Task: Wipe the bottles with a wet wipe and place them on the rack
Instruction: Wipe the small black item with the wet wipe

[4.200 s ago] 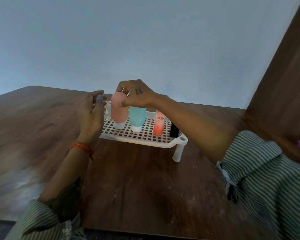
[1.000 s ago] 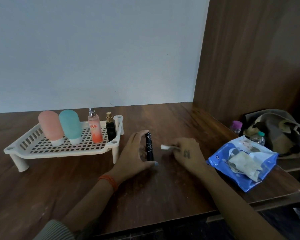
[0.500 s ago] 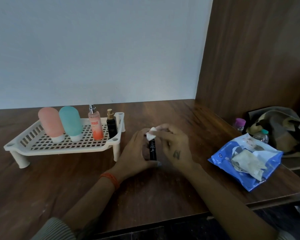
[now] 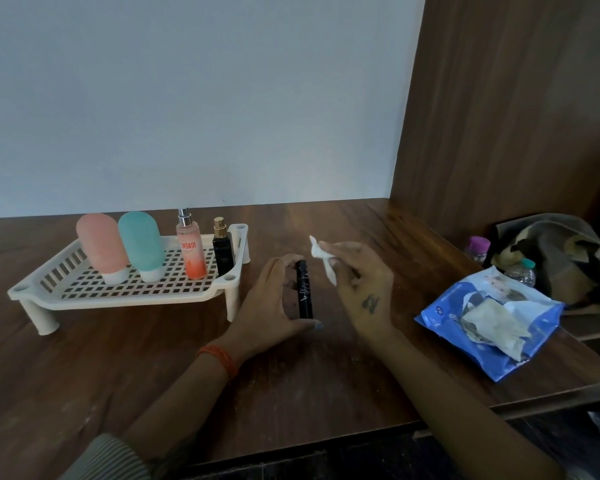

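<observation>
My left hand (image 4: 271, 303) holds a slim black tube (image 4: 304, 289) upright on the wooden table, thumb at its base and fingers near its top. My right hand (image 4: 364, 282) is just right of the tube and pinches a crumpled white wet wipe (image 4: 323, 256), which is a little clear of the tube. The white slotted rack (image 4: 49, 292) stands to the left. On it are a pink bottle (image 4: 101, 245), a teal bottle (image 4: 141, 244), an orange spray bottle (image 4: 190, 245) and a small black bottle (image 4: 222, 249).
A blue wet-wipe pack (image 4: 492, 320) lies open at the right, near the table's edge. Behind it sit a bag (image 4: 561, 251) and two small capped bottles (image 4: 477, 247). A brown wooden panel (image 4: 516, 116) walls the right side.
My right hand has lifted the wipe off the top of the black tube and moved slightly right. My left hand still holds the tube in place. Earlier I stood the pink bottle on the rack.
</observation>
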The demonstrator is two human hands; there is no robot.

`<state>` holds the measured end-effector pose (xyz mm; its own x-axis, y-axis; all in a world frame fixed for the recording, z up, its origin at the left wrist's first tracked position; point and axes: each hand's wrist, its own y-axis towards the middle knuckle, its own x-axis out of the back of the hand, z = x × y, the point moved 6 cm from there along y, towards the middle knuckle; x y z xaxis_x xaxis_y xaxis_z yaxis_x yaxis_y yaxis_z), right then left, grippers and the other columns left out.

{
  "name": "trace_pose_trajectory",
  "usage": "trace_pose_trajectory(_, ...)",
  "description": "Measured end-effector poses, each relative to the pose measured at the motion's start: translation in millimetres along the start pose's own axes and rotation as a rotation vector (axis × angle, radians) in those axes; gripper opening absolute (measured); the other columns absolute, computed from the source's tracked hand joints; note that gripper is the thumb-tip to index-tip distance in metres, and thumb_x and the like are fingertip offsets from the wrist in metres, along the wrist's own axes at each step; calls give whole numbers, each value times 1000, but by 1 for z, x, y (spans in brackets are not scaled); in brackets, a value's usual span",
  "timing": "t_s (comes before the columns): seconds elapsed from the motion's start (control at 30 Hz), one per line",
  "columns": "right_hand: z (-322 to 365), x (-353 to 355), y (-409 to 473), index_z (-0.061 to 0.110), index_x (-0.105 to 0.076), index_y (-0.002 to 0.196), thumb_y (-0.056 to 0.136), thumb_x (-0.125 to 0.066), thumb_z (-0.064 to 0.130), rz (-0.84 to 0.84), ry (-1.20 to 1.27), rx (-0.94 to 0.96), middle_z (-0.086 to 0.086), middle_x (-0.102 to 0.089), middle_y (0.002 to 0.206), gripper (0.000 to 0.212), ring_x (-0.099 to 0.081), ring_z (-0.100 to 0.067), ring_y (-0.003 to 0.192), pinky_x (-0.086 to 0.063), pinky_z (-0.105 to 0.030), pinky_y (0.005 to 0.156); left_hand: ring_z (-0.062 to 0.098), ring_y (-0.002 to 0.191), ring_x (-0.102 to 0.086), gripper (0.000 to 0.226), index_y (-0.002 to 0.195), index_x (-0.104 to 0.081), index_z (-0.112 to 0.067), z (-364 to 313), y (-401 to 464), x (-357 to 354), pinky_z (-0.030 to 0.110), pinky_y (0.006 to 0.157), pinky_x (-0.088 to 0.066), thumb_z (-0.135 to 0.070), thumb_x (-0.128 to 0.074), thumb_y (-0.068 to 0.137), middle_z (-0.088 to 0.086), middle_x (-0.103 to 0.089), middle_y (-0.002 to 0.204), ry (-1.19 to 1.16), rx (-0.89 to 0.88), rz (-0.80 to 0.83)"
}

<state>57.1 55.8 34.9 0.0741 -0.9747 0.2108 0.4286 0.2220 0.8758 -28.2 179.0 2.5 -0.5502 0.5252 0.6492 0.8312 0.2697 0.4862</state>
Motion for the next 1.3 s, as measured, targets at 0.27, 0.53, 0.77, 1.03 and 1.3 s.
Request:
trace_pose_trajectory(0.27, 12, -9, -7, 13, -70, 101, 75, -61, -10, 141, -57, 190, -6, -64, 100, 36, -61, -12, 88, -52, -23, 78, 2, 114, -39, 93, 131, -39, -17, -1, 0, 2, -1, 90, -29, -51, -77, 53, -5, -42, 126, -36, -18, -41)
trace_pose_trajectory(0.53, 27, -18, -21, 10, -73, 86, 70, -61, -3, 410, -104, 389, -8, -66, 96, 24, -59, -19, 90, -46, -21, 82, 6, 114, -44, 89, 130, -40, -15, -1, 0, 3, 0, 94, -29, -57, -71, 57, -3, -45, 124, -72, -2, -66)
trace_pose_trajectory(0.77, 11, 0, -9, 9, -74, 75, 66, -61, -10, 167, 63, 179, -6, -66, 88, 24, -63, -14, 81, -52, -25, 69, 8, 119, -39, 94, 133, -37, -17, -2, 1, 4, 20, 101, -37, -40, -86, 57, -3, -42, 132, -47, 13, -50)
trace_pose_trajectory(1.03, 8, 8, -1, 6, -70, 88, 81, -58, 10, -14, 22, 26, -2, -67, 88, 14, -61, -6, 81, -49, -13, 73, 7, 118, -42, 95, 135, -34, -22, 0, 1, 4, 31, 96, -47, -43, -85, 58, -4, -40, 134, -34, 12, -38)
trace_pose_trajectory(1.3, -12, -6, -5, 17, -68, 97, 84, -64, 8, 120, 215, -369, 4, -68, 92, 17, -66, -10, 83, -56, -25, 70, 6, 121, -39, 96, 137, -31, -24, -1, 0, 1, 31, 101, -44, -44, -84, 59, -5, -37, 138, -29, 3, -11)
